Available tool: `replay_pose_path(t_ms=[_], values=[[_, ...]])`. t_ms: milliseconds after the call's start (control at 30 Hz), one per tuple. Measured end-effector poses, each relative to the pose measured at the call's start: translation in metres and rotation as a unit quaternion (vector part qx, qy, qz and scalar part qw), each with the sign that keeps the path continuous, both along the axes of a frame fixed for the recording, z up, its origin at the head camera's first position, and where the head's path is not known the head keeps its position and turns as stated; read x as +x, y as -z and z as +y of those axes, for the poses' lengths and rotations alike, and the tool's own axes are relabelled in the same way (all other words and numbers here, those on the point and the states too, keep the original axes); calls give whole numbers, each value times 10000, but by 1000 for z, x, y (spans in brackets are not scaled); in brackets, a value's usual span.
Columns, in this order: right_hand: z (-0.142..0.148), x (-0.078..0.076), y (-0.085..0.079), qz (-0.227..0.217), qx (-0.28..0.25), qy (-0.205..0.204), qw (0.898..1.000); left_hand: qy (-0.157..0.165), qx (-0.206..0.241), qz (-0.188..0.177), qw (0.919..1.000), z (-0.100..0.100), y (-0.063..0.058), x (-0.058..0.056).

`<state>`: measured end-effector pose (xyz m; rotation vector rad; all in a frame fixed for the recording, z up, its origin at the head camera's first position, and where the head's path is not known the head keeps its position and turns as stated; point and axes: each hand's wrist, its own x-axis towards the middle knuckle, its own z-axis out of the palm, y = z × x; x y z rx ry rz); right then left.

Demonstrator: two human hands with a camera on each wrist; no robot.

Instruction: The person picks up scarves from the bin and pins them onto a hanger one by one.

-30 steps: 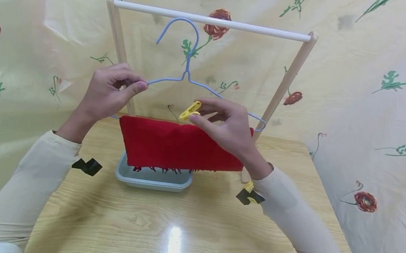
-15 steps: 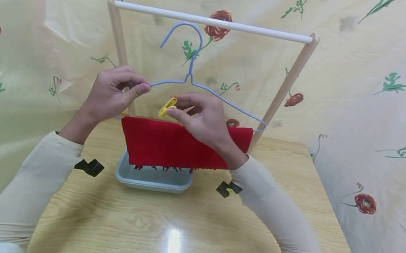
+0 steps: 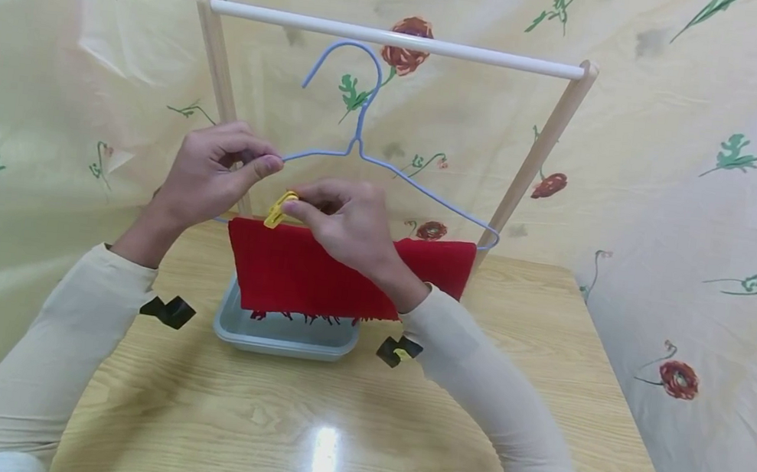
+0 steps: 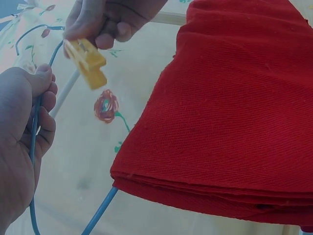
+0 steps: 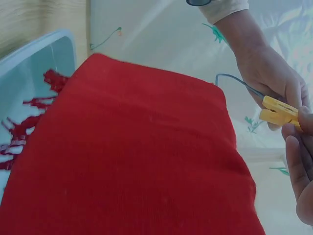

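Observation:
My left hand (image 3: 215, 169) grips the left shoulder of a blue wire hanger (image 3: 361, 123); in the left wrist view the fingers of that hand (image 4: 24, 127) curl round the wire. Folded over the hanger's lower bar hangs a red fringed scarf (image 3: 311, 279). Between thumb and fingers my right hand (image 3: 348, 221) pinches a yellow clothespin (image 3: 277, 210), which overlaps the scarf's top edge near its left end in the head view. In the left wrist view, the clothespin (image 4: 88, 63) points down, apart from the scarf (image 4: 234, 107).
A drying rack with a white top rail (image 3: 399, 38) and wooden posts (image 3: 543, 149) stands behind the hanger. Under the scarf's fringe sits a light blue tray (image 3: 284, 347) on the wooden table (image 3: 248, 422). A flower-patterned sheet (image 3: 696, 246) surrounds the table.
My right hand has moved left and slightly down with the clothespin, from mid-scarf toward its left end. The left hand, hanger and scarf have shifted only slightly.

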<state>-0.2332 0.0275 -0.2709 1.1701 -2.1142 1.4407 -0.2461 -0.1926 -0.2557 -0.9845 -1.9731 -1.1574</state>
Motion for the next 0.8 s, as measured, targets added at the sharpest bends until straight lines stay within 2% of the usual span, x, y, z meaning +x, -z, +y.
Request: replay_pose_path(t_ms=[400,800], values=[[-21,-5,2,-7,114,-197,9997,4,-10,37,10000,3,-1,-1],[-36,-11,5,148,631,2,9979,46,155,-94,9998,3,0,0]])
